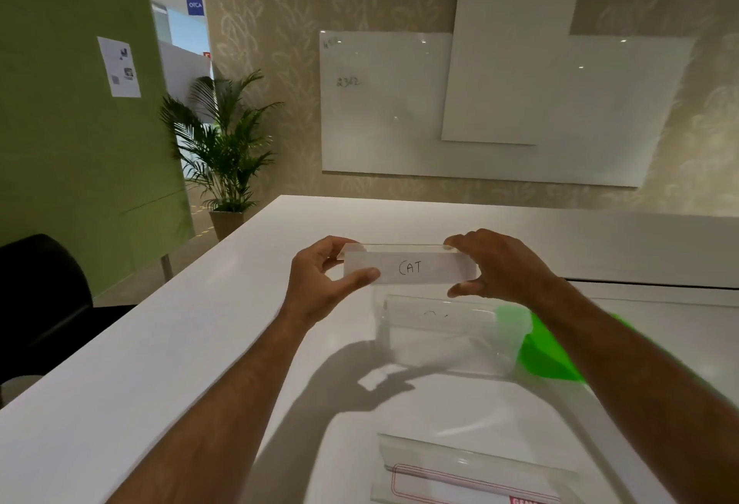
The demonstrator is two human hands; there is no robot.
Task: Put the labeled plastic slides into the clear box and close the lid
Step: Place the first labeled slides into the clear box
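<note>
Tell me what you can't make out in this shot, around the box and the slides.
Head view only:
- Clear box: writing on the slide inside is too faint to read.
- Green lid: partly behind the right forearm.
- Slide at the bottom edge: cut off, red print unreadable.
- CAT slide: both hands, left and right, cover its ends.

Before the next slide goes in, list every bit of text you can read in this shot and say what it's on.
"CAT": handwritten on the slide held by the left hand and right hand.
"OTCA": blue sign, far left.
"2342", roughly; faint: whiteboard.
Whiteboard's top-left scribble: unreadable.
Slide in the clear box: mark mostly hidden.
Red-printed bag, bottom edge: text cut off.
Wall sheet: too small.
</note>
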